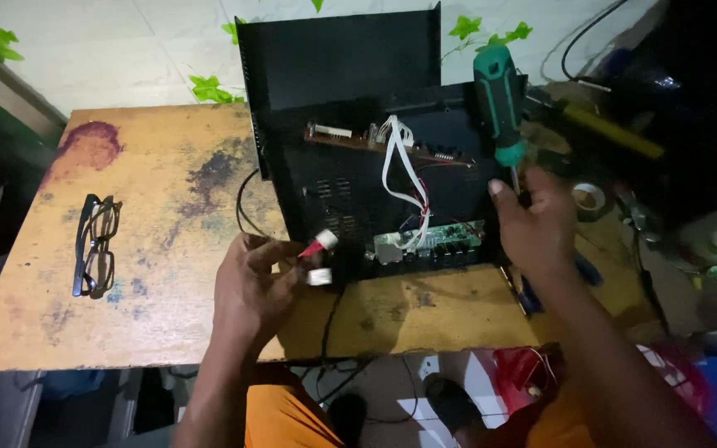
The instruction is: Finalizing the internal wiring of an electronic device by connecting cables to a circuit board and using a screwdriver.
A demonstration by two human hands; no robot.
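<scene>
An opened black electronics chassis stands on a stained wooden table, with circuit boards and white ribbon wires inside. My left hand holds a pair of cable plugs, one red and one white, at the chassis's front left corner. My right hand grips the shaft of a green-and-black screwdriver, handle pointing up, at the chassis's right side.
Black-framed glasses lie on the table's left part. A roll of tape, a yellow-handled tool and cables crowd the right side. Green leaves hang on the white wall behind. My feet and red items are below the table edge.
</scene>
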